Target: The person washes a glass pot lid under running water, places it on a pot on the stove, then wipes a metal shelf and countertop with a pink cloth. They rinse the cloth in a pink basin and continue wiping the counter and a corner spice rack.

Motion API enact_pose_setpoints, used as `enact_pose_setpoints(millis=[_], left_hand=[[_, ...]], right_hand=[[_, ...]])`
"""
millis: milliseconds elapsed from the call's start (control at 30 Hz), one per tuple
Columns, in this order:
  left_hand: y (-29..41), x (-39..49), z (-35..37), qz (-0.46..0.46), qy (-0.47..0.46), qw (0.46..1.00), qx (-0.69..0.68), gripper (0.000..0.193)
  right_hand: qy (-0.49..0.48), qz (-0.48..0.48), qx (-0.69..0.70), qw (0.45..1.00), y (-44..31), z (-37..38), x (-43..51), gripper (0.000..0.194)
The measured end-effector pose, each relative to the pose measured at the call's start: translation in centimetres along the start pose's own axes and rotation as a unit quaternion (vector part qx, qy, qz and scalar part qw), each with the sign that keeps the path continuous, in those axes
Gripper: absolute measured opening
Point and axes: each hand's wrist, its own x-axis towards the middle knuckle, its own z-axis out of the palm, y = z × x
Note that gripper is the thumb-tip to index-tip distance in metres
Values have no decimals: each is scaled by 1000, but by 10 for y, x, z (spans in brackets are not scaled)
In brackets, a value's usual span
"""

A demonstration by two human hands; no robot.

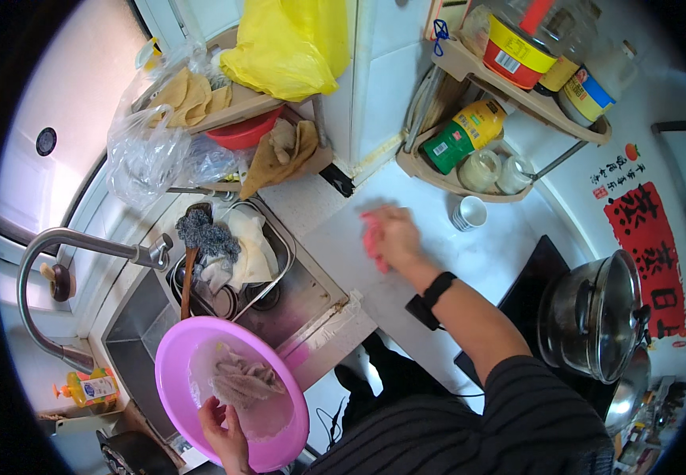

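Note:
My right hand (399,237) is pressed on a pink cloth (373,244) that lies against the pale countertop (462,255); both are motion-blurred. A black band with a dark device (422,312) sits on that wrist. On the lower left, my left hand (223,428) is over the near side of a pink-purple plastic basin (172,356), its fingers bent, apart and holding nothing. Inside the basin, a wet greyish-brown cloth (242,380) lies in cloudy water. The basin stands tilted over the front of the steel sink (135,338).
A stack of white cups (469,214) stands beyond my right hand. Farther right, a lidded steel pot (586,314) is on a black cooktop (521,285). Corner shelves (432,154) hold bottles and glass jars. Behind the basin, a wire rack (286,261) holds utensils beside the curved faucet (37,261).

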Motion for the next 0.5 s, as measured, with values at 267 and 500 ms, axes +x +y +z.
enact_pose_setpoints(millis=[267,500], left_hand=[[-7,4,10,60,-88,986,127,55],[-11,8,13,95,-105,975,170,56]], right_hand=[[202,222,-250,920,62,52,50,41],[74,-85,-51,992,19,44,46,24]])
